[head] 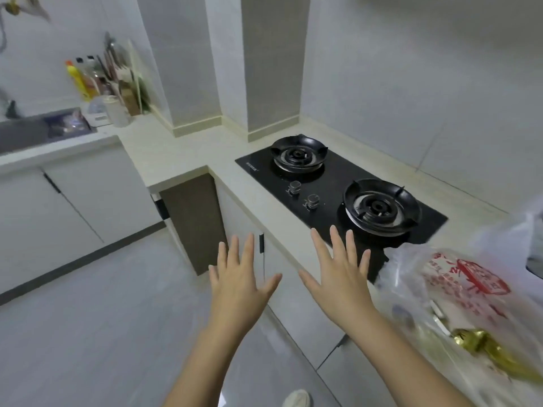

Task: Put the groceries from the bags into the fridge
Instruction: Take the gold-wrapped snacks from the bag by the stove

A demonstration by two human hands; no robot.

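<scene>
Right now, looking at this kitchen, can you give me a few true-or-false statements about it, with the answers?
1. The left hand and right hand are both open and hold nothing. True.
2. A pot sits on the near burner. False: it is bare, and so is the far burner.
3. A bag lies on the counter next to the hob. True.
4. The right hand grips the bag. False: it holds nothing.
5. The hob has four knobs. False: it has two knobs, between the burners.
</scene>
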